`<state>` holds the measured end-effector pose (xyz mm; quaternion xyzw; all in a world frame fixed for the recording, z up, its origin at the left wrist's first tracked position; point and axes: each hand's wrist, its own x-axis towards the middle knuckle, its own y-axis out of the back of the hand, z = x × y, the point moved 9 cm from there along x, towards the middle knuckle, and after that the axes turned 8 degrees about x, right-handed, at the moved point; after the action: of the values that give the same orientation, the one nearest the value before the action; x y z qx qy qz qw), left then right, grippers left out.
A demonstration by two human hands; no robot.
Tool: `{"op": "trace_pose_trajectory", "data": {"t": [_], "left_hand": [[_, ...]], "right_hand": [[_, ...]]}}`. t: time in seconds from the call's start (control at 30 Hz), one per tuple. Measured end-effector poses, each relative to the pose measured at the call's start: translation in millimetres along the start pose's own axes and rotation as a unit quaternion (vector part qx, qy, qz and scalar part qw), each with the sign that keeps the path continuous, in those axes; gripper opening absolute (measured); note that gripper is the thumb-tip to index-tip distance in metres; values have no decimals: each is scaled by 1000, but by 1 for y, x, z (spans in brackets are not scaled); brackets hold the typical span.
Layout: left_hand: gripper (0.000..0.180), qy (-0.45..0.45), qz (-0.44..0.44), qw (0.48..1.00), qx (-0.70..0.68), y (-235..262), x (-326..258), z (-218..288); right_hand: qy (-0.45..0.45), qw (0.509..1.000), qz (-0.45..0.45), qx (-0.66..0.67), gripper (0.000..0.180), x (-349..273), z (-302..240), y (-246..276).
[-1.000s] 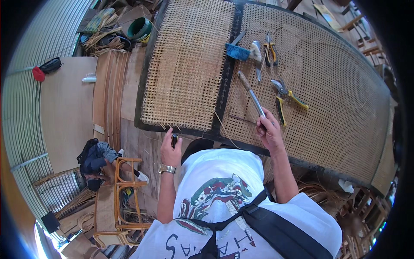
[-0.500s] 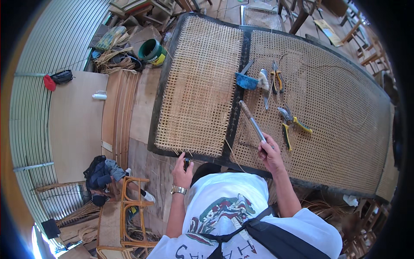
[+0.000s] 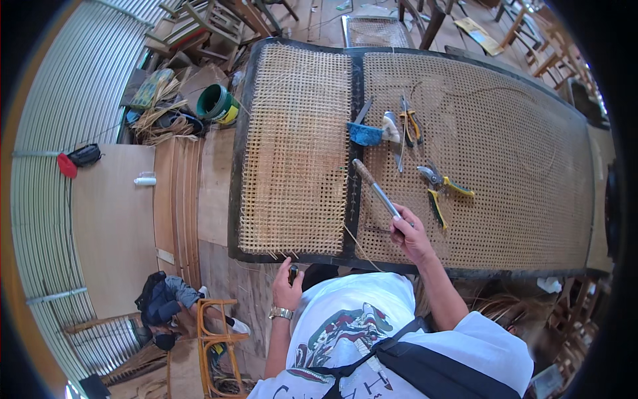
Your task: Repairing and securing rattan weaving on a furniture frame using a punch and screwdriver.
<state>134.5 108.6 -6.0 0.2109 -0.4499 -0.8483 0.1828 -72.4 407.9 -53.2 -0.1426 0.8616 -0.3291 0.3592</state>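
In my right hand [image 3: 413, 238] is a metal rod [image 3: 380, 194] with a brown far end, held slantwise over the dark crossbar of a long bench-like frame. My left hand [image 3: 287, 287] is closed around a short black-handled tool [image 3: 293, 272] at the near edge of the frame; the tool's working end is hidden. Beside those fingers, several loose cane ends poke out over the dark frame [image 3: 240, 255]. A woven cane panel [image 3: 292, 153] fills the left section, its lower edge close to my left hand. Another cane panel [image 3: 505, 173] covers the right section.
On the right panel lie yellow-and-black pliers [image 3: 413, 128], pruning shears [image 3: 435, 193], a blue container [image 3: 365, 133] and a white-handled blade [image 3: 391, 126]. A green bucket [image 3: 216, 103] stands far left. Lower left, a person [image 3: 169, 302] bends by a rattan chair [image 3: 211, 339].
The view has shifted, so the bench sits a little further left and lower at its near left corner. Both hands keep their holds and nearly the same places against the frame.
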Motion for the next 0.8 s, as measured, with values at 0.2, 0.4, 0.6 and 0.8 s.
{"op": "trace_pose_trajectory", "data": {"t": [0.2, 0.4, 0.6, 0.8], "left_hand": [[42, 15, -146, 989, -14, 5, 9, -27], [35, -68, -229, 971, -9, 19, 34, -53], [34, -127, -361, 920, 89, 21, 46, -102], [47, -209, -380, 886, 168, -13, 66, -212]], "right_hand": [[52, 997, 49, 6, 44, -13, 18, -5], [110, 988, 103, 46, 44, -41, 62, -36], [169, 973, 123, 96, 44, -72, 125, -84], [190, 968, 141, 78, 42, -99, 178, -121]]}}
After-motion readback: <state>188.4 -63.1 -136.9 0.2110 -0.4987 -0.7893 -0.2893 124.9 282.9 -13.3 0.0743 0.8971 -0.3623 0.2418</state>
